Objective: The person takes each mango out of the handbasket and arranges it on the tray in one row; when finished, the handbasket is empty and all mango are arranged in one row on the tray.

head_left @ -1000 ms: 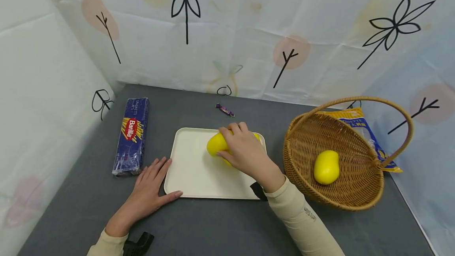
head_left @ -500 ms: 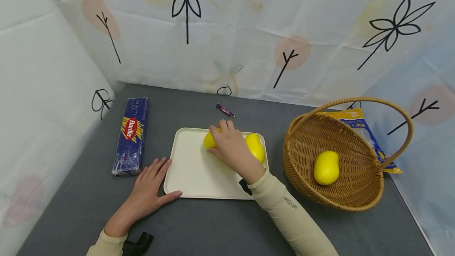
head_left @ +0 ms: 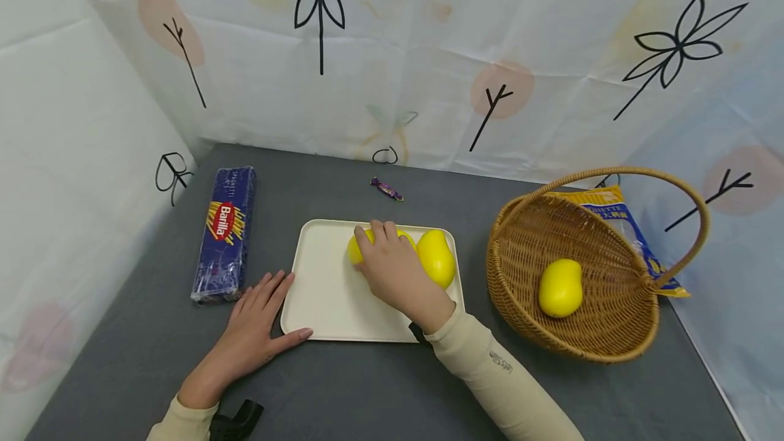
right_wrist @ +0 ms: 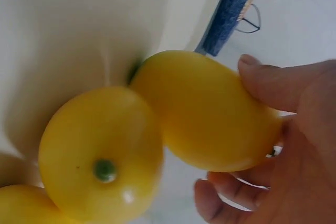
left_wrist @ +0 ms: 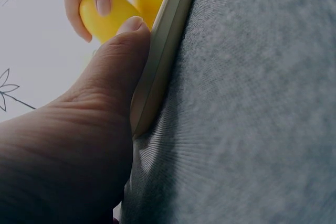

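At the lower left of my head view the left hand (head_left: 257, 325) lies with its fingers spread, thumb at the near corner of the cream tray (head_left: 333, 308). Mid-frame, I have the right hand (head_left: 395, 269) holding the leftmost yellow fruit (right_wrist: 207, 111) above the tray, between thumb and curled fingers at the right of my right wrist view. The middle yellow fruit (right_wrist: 102, 150) sits just beside it, and the wrapped candy (head_left: 386, 189) lies beyond, upper centre.
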A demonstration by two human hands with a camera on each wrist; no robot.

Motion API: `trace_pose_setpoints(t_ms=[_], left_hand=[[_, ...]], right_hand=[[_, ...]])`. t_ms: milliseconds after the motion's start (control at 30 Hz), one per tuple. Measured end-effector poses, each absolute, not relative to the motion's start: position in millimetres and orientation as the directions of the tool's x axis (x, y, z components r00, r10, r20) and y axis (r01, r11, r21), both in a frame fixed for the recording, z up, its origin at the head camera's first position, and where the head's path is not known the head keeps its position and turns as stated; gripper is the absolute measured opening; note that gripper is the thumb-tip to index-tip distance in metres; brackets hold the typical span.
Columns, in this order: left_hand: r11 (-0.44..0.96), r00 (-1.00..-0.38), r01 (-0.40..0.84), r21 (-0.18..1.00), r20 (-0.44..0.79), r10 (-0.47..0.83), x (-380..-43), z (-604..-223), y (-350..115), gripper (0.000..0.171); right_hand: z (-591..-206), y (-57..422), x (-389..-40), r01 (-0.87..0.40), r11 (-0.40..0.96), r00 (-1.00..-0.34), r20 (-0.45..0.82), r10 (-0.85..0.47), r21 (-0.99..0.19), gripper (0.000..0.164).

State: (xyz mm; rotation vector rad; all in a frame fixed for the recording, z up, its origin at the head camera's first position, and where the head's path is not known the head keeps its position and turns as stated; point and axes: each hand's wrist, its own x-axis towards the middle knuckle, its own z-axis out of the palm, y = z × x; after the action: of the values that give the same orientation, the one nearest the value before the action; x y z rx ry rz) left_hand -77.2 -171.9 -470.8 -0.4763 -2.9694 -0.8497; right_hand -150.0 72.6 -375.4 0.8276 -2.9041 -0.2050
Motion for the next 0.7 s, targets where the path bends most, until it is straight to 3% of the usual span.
trace_pose_setpoints(t_ms=[200,467,700], left_hand=[[0.807,-0.955,0.290,0.515,0.094,0.283,-77,-469,-172,0.092],[0.809,-0.957,0.282,0.516,0.085,0.279,-78,-472,-174,0.094],[0.806,-0.955,0.288,0.517,0.090,0.284,-77,-471,-173,0.093]], right_hand=[[-376,72,-131,-0.531,0.826,-0.840,0.008,-0.542,0.190,0.058],[-385,63,-119,-0.476,0.843,-0.854,0.096,-0.511,0.251,0.064],[-392,57,-113,-0.419,0.883,-0.890,0.099,-0.446,0.211,0.068]])
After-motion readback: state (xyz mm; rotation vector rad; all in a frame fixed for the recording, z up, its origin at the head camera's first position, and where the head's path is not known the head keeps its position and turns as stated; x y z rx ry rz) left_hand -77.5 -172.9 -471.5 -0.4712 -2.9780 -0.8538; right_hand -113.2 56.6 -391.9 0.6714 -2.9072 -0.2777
